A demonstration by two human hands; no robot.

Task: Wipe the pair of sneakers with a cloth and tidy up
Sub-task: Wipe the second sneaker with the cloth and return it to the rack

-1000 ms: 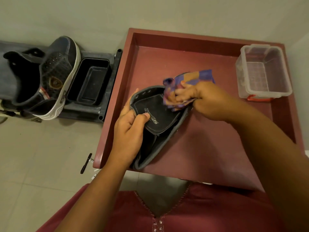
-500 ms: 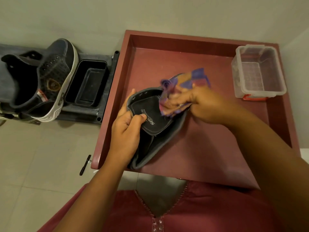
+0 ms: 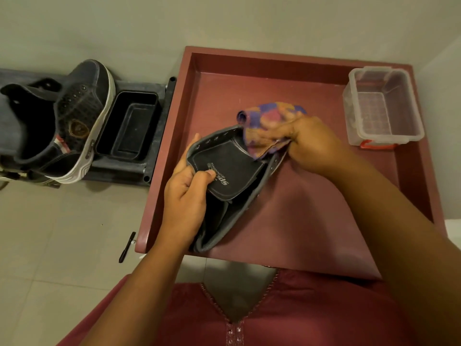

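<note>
Gripping the tongue (image 3: 224, 171) of the dark grey sneaker (image 3: 232, 208) with the left hand (image 3: 185, 196): thumb curled over the printed label, fingers wrapped behind the near edge, tongue pulled back toward the body. Sneaker positioned on the red tray table (image 3: 311, 221), near its left edge, heel toward the front lip, toe end toward the middle, opening turned upward. Pinching the multicoloured cloth (image 3: 262, 126) in the right hand (image 3: 306, 143), fingers curled tight round the bunched fabric, cloth pressed against the upper rim of the sneaker just beyond the tongue. Part of the cloth protruding past the fingers, toward the back of the tray; remaining folds hidden under the hand. Label text on the tongue partly covered by the thumb, word "RUNNING" legible. Clear plastic container (image 3: 384, 108) standing upright at the back right corner of the tray table, well apart from the sneaker, red latch visible on its near side. Second sneaker (image 3: 74, 121), dark with a white sole, lying tilted on a dark rack (image 3: 154, 121) to the left of the tray table, beside a black rectangular bin (image 3: 127, 126) set in the same rack. Small black object (image 3: 127, 247) on the pale tiled floor (image 3: 50, 245) close to the front left corner of the tray table; identity not determinable.
</note>
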